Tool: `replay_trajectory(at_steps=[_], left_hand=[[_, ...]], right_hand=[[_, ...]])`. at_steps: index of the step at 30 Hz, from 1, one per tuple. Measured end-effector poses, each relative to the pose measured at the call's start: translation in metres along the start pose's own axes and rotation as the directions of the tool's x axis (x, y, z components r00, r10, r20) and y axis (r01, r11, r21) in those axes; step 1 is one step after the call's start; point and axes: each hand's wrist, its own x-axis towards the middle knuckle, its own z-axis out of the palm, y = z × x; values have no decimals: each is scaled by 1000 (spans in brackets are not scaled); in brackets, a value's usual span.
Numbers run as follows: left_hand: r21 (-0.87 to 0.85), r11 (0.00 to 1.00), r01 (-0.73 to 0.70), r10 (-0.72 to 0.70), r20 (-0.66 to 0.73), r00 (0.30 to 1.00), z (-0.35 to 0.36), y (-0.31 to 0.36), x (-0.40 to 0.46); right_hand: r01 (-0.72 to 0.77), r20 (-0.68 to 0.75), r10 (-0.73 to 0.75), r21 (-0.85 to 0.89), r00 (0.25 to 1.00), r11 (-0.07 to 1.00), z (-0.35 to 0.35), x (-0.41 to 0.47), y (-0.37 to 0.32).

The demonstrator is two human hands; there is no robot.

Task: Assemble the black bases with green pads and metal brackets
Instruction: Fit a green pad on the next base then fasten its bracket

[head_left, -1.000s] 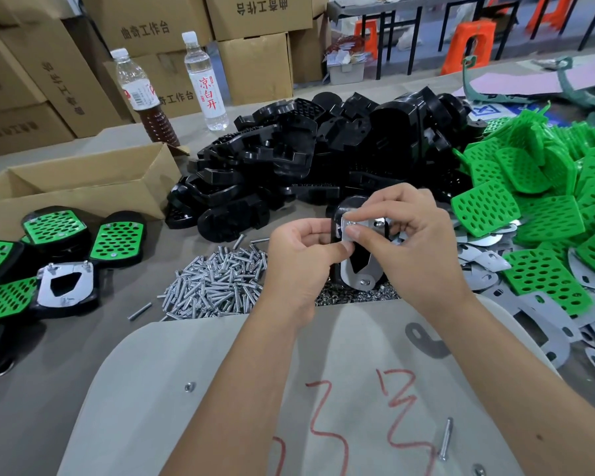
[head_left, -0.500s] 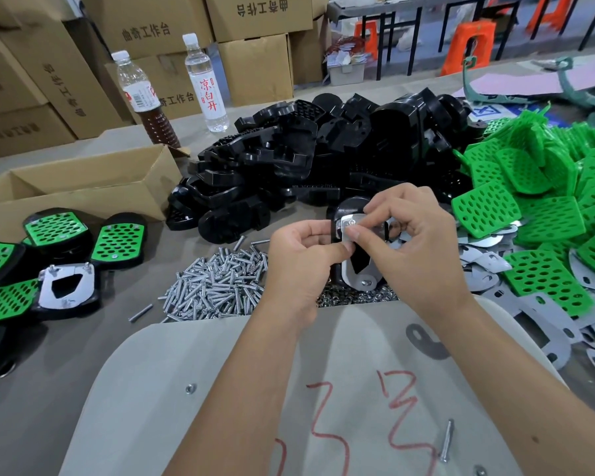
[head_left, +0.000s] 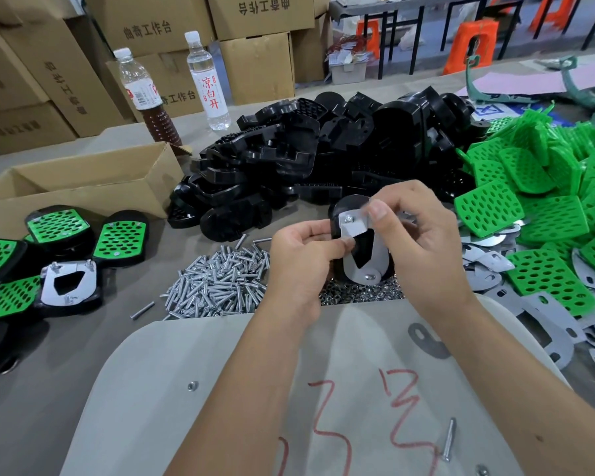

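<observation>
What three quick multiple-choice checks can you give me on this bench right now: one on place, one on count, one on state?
1. Where is the pile of loose screws?
A. in the cardboard box
B. on the bench, left of the hands
C. on the green pads

2. How many bottles stand at the back?
A. one
B. two
C. four

3. What is the state of the metal bracket?
A. lying flat on the bench
B. held against a black base between both hands
C. buried in the black pile

Key: 1 B, the screws lie beside the left hand. 2 B, a bottle with brown liquid and a clear bottle. 3 B, the left hand and right hand hold it on the black base.
</observation>
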Motion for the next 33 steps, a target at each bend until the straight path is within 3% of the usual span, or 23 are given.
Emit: replay_trajectory(at_steps=[4, 8, 12, 17, 21, 25, 28, 30, 33], left_hand=[[-8, 1000, 6, -6, 8, 1000, -3, -1, 0], [-41, 999, 12, -11, 17, 1000, -8, 1, 3], [-37, 999, 15, -14, 23, 1000, -9, 1, 3], [-45, 999, 24, -23, 13, 1000, -11, 1, 5], [-35, 999, 8, -8, 15, 1000, -10, 0, 4], [-38, 999, -4, 3, -12, 1000, -10, 1, 4], [128, 978, -168, 181, -103, 978, -7, -1, 4], [291, 910, -296, 345, -130, 930, -3, -3, 2], [402, 816, -415, 494, -114, 862, 3, -6, -4]], right_hand=[[-105, 84, 103, 23, 991, 994, 0, 1, -2], [-124, 38, 120, 98, 992, 988, -1, 3, -4], [-139, 163, 130, 43, 978, 989, 0, 2, -4], [-111, 106, 103, 65, 989, 992, -1, 3, -6], [-138, 189, 125, 58, 974, 989, 3, 2, -4], [-109, 81, 106, 36, 991, 993, 2, 2, 0], [-35, 44, 36, -33, 998, 999, 6, 2, 1], [39, 35, -34, -155, 999, 987, 8, 2, 2], [126, 51, -116, -306, 992, 944, 10, 2, 3]])
